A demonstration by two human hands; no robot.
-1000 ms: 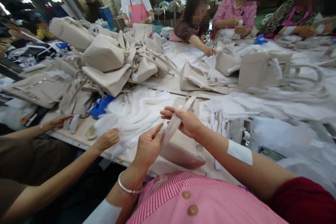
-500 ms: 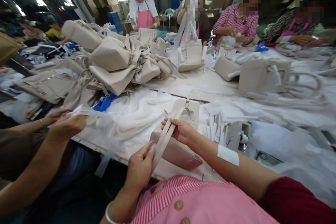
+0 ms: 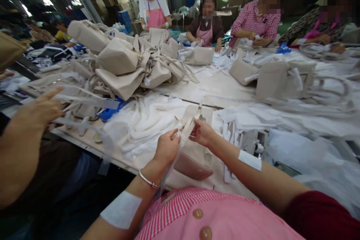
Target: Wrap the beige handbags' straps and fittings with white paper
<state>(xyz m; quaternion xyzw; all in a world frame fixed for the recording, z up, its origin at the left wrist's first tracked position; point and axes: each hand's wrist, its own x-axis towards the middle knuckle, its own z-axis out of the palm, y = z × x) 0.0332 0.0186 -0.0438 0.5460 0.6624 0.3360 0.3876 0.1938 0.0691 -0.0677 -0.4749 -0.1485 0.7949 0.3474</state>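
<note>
A beige handbag (image 3: 194, 165) lies on the table right in front of me, partly hidden by my hands and its strap. My left hand (image 3: 166, 147) is closed on the bag strap (image 3: 186, 132), thumb upward, with a whitish, see-through strip trailing down below it. Higher up, my right hand (image 3: 203, 133) pinches the same strap between thumb and fingers. The buckle end (image 3: 200, 108) of the bag shows just beyond my fingers. Whether the pale strip is wrapped round the strap or only lies along it, I cannot tell.
Beige bags (image 3: 118, 58) are heaped at the back left; more bags (image 3: 271, 80) lie at the right. White wrapping sheets (image 3: 140, 127) spread left of my work. A co-worker's hand (image 3: 33, 116) reaches in at the left with pale strips. Several people sit or stand across the table.
My left hand has moved up and right along the strap, closer to my right hand. The co-worker's arm at left has come nearer. The person opposite has lowered their hands and the pale straps.
</note>
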